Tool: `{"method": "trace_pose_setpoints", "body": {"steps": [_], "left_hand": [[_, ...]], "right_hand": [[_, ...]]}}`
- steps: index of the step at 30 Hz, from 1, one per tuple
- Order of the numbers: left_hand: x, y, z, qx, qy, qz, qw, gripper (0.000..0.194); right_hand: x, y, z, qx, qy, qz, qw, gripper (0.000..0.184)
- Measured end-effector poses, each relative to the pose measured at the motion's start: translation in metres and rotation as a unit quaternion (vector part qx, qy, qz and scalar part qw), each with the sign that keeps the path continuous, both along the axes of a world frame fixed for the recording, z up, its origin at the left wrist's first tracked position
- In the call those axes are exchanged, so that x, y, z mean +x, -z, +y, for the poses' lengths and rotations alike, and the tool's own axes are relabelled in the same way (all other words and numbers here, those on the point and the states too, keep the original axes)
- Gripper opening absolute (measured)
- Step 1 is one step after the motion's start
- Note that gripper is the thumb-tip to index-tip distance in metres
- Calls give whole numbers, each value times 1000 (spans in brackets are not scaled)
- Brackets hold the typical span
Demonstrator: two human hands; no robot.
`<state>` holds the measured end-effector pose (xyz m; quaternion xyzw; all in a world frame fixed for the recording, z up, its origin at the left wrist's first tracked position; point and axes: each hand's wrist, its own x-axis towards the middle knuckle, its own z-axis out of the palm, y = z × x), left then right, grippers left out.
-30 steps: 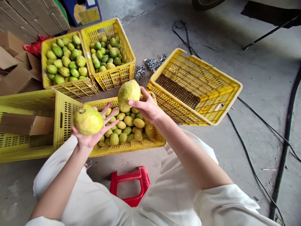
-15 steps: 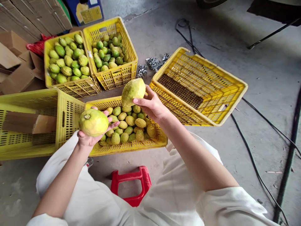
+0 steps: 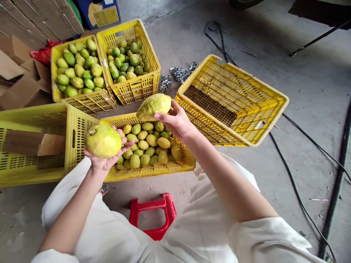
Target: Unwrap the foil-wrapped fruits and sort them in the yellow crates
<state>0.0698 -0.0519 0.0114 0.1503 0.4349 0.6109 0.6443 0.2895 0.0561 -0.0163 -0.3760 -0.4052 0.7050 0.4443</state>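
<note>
In my left hand (image 3: 105, 160) lies a large round yellow-green fruit (image 3: 102, 141), its stem end turned up and toward the left. The palm is under it, with the fingers reaching round its right side. My right hand (image 3: 178, 122) grips a longer, bumpy yellow-green fruit (image 3: 153, 107) between thumb and fingers, holding it nearly level. Both fruits are in the air over a yellow crate (image 3: 153, 170) of smaller yellow and green fruits (image 3: 151, 140). The fingers behind the right-hand fruit are partly hidden.
Two yellow crates (image 3: 85, 104) (image 3: 137, 91) of green fruit stand at the back left. A tilted yellow crate (image 3: 244, 102) is at right; another crate (image 3: 74, 135) at left holds cardboard (image 3: 35, 142). A red stool (image 3: 153, 232) stands between my knees. Black cables (image 3: 290, 182) cross the floor.
The right-hand fruit has turned from tilted to nearly level. The left-hand fruit has shifted slightly left and rolled, with its stem end further left. Both hands still hold them.
</note>
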Motion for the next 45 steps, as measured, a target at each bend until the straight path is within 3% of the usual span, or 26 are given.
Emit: {"method": "trace_pose_setpoints", "body": {"steps": [14,20,24,30,38,45], "left_hand": [[2,1,2,22,-21,-4,1000,83],[2,-2,4,11,-19,-1,1000,79],[4,-6,7,-20,-1,12,1000,79],[4,-1,13,-85,-23,6,996,63],[3,10,19,-238,-15,21,971,35],[4,8,23,-239,-38,8,970,31]], "right_hand": [[-7,6,-5,3,38,-52,998,84],[-8,6,-3,8,24,-40,999,85],[-6,2,-2,-19,1,-19,1000,80],[-3,5,-2,-39,-6,-33,999,76],[-8,6,-4,-48,8,-28,998,73],[-8,3,-7,-31,5,-18,999,86]]}}
